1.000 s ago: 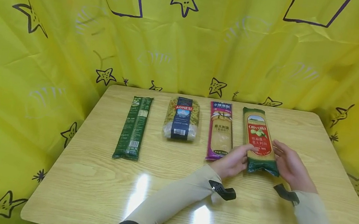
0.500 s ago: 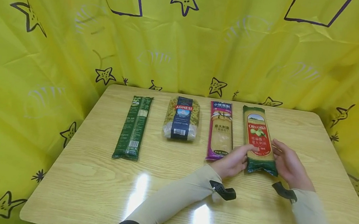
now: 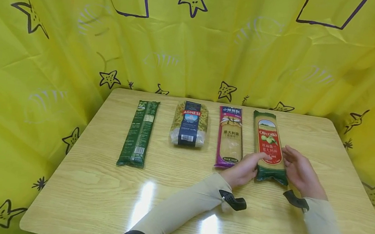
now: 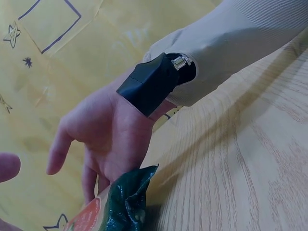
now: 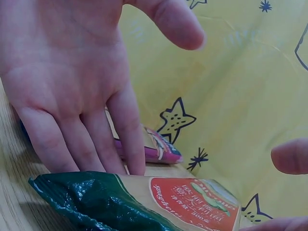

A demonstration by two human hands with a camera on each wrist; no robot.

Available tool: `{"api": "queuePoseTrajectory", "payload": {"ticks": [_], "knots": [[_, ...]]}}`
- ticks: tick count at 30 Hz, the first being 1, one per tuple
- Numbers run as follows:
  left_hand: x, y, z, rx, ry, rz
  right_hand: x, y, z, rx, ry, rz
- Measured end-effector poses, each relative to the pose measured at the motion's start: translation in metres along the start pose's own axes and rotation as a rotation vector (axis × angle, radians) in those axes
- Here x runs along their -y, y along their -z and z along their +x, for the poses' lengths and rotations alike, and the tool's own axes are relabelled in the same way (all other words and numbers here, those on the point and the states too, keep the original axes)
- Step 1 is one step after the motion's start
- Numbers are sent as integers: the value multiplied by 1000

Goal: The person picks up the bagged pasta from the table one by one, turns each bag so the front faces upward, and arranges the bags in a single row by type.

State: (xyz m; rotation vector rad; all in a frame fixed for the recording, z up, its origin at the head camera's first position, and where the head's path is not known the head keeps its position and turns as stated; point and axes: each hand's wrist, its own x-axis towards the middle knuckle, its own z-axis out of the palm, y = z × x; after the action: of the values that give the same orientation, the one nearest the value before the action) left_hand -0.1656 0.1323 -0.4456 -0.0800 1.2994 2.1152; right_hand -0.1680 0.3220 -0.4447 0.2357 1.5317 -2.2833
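A spaghetti packet point(image 3: 269, 137) with a red label and green ends lies at the right of the table, slightly slanted. My left hand point(image 3: 242, 169) is at its left edge; in the right wrist view that hand point(image 5: 67, 77) has extended fingers beside the packet point(image 5: 192, 199) and the thumb raised off it. At the right edge is my right hand point(image 3: 302, 173). The left wrist view shows this hand point(image 4: 110, 127) with fingers pointing down beside the packet's green end point(image 4: 125, 204), thumb apart. Some fingertips are hidden behind the packet.
A pink-and-purple pasta packet point(image 3: 231, 138) lies close to the left hand. Farther left are a clear Agnesi pasta bag point(image 3: 190, 125) and a dark green packet point(image 3: 139, 134) on the wooden table point(image 3: 90, 203). A yellow patterned curtain point(image 3: 203, 52) surrounds the table's back and sides.
The near end of the red-labelled spaghetti packet has shifted slightly left, so it lies a little straighter. My right hand has moved slightly left with it; the left hand barely moved.
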Motion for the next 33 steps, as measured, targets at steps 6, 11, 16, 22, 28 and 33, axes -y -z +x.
{"api": "queuePoseTrajectory", "payload": {"ticks": [6,11,16,22,28,33], "knots": [[-1,1,-3,13,-11,31,-1,0,1,16,12,4],[-3,4,-7,21,-19,77,-3,0,-1,23,71,155],[-9,10,-12,59,-66,132,2,-8,-5,-16,141,238],[-20,25,-19,27,-113,175,10,-30,-10,-64,261,265],[-37,42,-30,-9,-177,311,16,-57,-11,-99,343,302],[-54,59,-44,13,-254,418,19,-82,-9,-93,441,274]]}}
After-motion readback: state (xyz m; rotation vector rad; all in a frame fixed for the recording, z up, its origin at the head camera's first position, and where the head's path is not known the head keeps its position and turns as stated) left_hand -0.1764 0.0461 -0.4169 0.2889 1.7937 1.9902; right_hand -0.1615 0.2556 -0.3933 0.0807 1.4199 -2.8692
